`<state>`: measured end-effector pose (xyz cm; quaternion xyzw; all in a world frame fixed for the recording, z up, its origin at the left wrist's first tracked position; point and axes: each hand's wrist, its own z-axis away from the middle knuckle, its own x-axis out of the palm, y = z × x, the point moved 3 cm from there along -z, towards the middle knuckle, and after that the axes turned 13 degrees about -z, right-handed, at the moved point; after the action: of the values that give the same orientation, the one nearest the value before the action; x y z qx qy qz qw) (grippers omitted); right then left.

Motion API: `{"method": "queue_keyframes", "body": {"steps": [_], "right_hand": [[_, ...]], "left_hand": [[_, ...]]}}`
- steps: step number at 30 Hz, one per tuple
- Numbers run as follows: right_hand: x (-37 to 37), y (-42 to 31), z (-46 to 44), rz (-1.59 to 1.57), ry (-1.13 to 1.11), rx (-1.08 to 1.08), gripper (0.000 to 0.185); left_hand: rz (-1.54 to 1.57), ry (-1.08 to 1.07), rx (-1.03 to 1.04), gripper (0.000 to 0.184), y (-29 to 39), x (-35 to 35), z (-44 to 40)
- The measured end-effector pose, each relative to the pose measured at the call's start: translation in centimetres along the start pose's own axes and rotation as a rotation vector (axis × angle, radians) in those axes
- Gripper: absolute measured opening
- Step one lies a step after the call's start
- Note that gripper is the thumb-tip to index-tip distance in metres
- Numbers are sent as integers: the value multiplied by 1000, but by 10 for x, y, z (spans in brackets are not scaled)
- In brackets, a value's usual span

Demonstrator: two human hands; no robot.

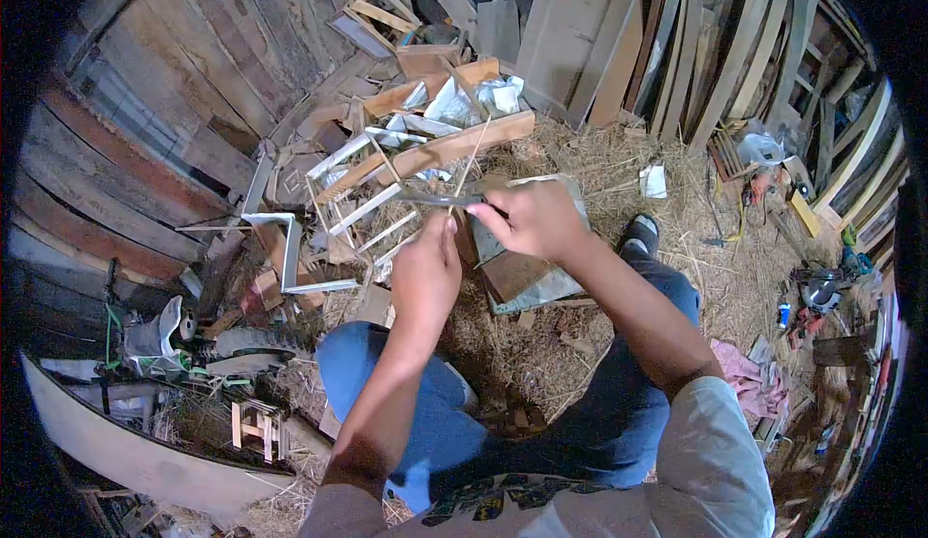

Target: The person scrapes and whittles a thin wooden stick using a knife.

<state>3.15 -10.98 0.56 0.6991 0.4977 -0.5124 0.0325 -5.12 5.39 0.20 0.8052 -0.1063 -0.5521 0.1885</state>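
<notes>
Being gripped in the left hand [425, 272], just above the centre of view, is a thin wooden strip [472, 159], its free end pointed between 12 and 1 o'clock. Lower end is pinched, thumb laid along it. By the right hand [536, 219], fingers wrapped round a mostly hidden handle, a long-bladed knife [440, 199] is held, blade pointed to 9 o'clock. Strip is crossed by the blade just above the left hand; whether it is being cut into cannot be told.

Strip is judged very light, stiff along its length but springy, easily snapped or splintered if bent hard; dry, so not slippery. Best gripped low, thumb kept clear of the edge. Knife is judged firm and heavier, to be taken by the handle only.

At 4 o'clock from the hands, a brown board [517, 272] is seen between the knees. At 10 o'clock, a slim wooden frame [365, 211] is seen; at 12, a long plank [464, 146] beside crumpled white sheeting [454, 105]. Tall boards [580, 45] are leaned at 1 o'clock, white paper [652, 181] is left on straw at 2, pink cloth [749, 383] at 4.
</notes>
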Motion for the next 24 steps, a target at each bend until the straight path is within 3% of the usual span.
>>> {"method": "queue_keyframes", "body": {"steps": [3,5,7,9,14,15,17,19,21,24], "right_hand": [[-6,11,4,11,-49,28,48],[-15,41,-7,65,67,220,49],[-18,28,-1,74,45,210,52],[-7,-3,10,69,-56,18,47],[-19,35,-5,12,-77,350,49],[-12,27,-1,19,-70,344,49],[10,4,12,-22,-55,28,53],[9,23,3,-41,-159,140,57],[-2,42,-12,58,25,222,57],[7,19,0,14,-39,129,55]], "left_hand": [[-15,-1,28,12,2,-2,7],[-8,-53,-6,12,3,-2,8],[-9,-29,12,12,4,-3,10],[-16,-12,24,12,3,-1,10],[-72,-36,52,11,-1,4,13],[-68,-26,57,11,1,4,10],[-98,-58,28,11,-1,3,11],[-88,-54,28,10,-7,7,8],[-65,-37,29,10,-6,8,10],[-78,-14,4,11,-5,3,9]]}}
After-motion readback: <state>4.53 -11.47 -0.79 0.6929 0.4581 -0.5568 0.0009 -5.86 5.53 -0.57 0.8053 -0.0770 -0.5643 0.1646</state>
